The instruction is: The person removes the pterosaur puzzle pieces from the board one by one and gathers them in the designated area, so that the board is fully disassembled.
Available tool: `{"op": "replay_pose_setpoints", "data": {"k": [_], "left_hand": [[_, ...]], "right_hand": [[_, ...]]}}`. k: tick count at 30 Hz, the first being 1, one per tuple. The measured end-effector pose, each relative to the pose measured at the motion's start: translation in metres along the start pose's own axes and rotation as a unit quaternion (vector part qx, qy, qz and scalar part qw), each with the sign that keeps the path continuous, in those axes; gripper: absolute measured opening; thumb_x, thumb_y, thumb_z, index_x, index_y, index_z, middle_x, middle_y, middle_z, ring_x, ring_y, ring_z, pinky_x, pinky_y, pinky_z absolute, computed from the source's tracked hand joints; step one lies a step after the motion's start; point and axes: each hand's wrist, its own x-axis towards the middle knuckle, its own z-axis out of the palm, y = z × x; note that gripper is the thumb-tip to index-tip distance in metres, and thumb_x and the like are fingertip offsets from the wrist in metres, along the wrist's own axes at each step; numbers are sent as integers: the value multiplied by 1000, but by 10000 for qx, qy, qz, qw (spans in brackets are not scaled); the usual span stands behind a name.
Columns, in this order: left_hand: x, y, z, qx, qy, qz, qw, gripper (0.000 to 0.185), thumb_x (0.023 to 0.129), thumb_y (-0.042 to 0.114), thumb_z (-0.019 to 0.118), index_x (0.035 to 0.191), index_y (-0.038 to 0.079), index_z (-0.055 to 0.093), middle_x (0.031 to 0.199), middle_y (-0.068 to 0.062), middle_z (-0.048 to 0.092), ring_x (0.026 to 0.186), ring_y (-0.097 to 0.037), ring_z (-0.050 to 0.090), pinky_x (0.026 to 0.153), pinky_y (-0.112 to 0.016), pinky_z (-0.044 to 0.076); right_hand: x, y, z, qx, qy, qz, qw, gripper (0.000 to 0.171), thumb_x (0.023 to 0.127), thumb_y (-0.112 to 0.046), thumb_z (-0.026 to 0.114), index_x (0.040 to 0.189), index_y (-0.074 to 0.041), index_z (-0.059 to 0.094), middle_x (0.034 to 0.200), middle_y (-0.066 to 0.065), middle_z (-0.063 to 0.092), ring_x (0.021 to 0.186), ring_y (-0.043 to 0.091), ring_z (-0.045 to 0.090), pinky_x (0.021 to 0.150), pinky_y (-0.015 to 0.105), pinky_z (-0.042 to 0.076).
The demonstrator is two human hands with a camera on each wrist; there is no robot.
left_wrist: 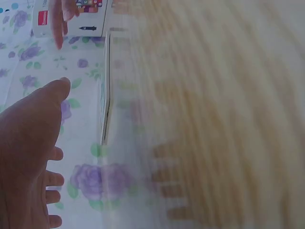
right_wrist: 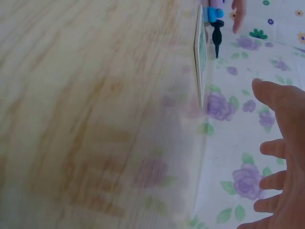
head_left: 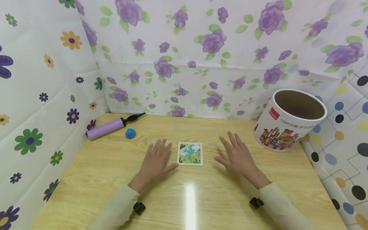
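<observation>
A small square puzzle board (head_left: pixel 190 153) with a green dinosaur picture lies flat on the wooden table (head_left: pixel 115 179), between my two hands. My left hand (head_left: pixel 156 159) rests palm down just left of it, fingers straight, thumb close to the board's lower left corner. My right hand (head_left: pixel 237 156) lies flat a little to the right of the board, fingers spread, holding nothing. The left wrist view shows my left hand (left_wrist: pixel 28 157) beside the board's thin edge (left_wrist: pixel 106 90). The right wrist view shows my right hand (right_wrist: pixel 281 157) and the same board edge (right_wrist: pixel 199 62).
An open round cardboard tub (head_left: pixel 288 119) printed with buildings stands at the back right. A purple hand pump (head_left: pixel 107 127) with a black nozzle and a small blue object (head_left: pixel 130 133) lie at the back left. Flowered sheets wall the table on three sides.
</observation>
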Motion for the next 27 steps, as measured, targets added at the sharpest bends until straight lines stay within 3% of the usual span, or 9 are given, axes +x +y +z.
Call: {"op": "replay_pose_setpoints", "data": {"k": [7,17,22,27], "left_hand": [[1,18,5,-277,-456,110,9985,85,101,63,49,161,7,30,168,-19,23,155,-38,18,123,-58,17],[7,46,12,-476,-794,510,9944,85,103,63,41,162,4,25,169,-19,19,155,-39,18,123,-57,20],[12,58,16,-308,-917,747,9925,84,104,63,37,162,3,26,169,-18,20,155,-38,18,122,-56,22],[16,67,20,-208,-1189,777,9896,85,104,66,30,163,5,23,170,-17,16,157,-36,14,123,-55,20]], "right_hand": [[11,-4,1,603,71,-410,9973,86,93,-65,63,159,-15,40,168,21,21,154,45,17,121,60,22],[27,-12,5,954,109,-783,9923,81,94,-59,66,157,-15,43,164,20,30,150,47,28,113,66,33],[34,-17,8,1182,-51,-905,9888,78,95,-57,66,158,-16,42,165,17,30,150,44,29,112,65,35],[43,-19,12,1418,-214,-883,9857,74,96,-54,66,158,-19,42,165,13,32,147,41,35,112,64,36]]}}
